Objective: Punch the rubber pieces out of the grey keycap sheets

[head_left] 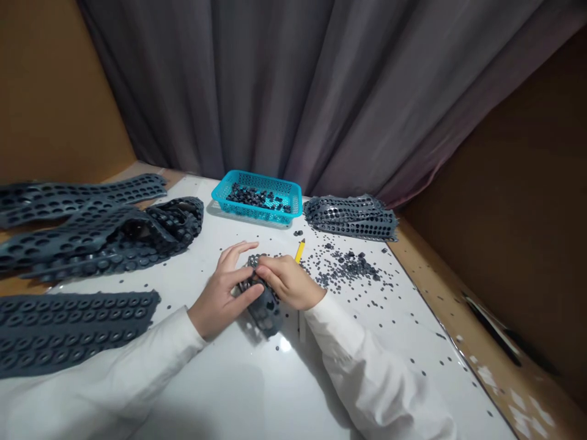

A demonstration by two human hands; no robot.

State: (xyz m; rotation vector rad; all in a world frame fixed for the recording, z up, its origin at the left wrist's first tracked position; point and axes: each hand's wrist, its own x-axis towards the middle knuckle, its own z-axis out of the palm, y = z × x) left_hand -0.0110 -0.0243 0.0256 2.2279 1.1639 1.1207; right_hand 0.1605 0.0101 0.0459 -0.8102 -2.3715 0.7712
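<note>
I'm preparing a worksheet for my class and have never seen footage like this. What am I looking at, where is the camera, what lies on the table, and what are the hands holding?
There is no machine here: a person in white sleeves works with two bare hands. The single picture comes from a camera worn on the person's head, looking forward and down. The left hand and right hand together grip a small dark grey rubber sheet over a glossy white table. Behind them stands a turquoise plastic basket holding small dark pieces. More loose dark pieces lie scattered to the right, near a yellow pencil-like stick. Large dark grey perforated rubber sheets lie on the left, and a smaller stack of perforated sheets lies beside the basket.
</note>
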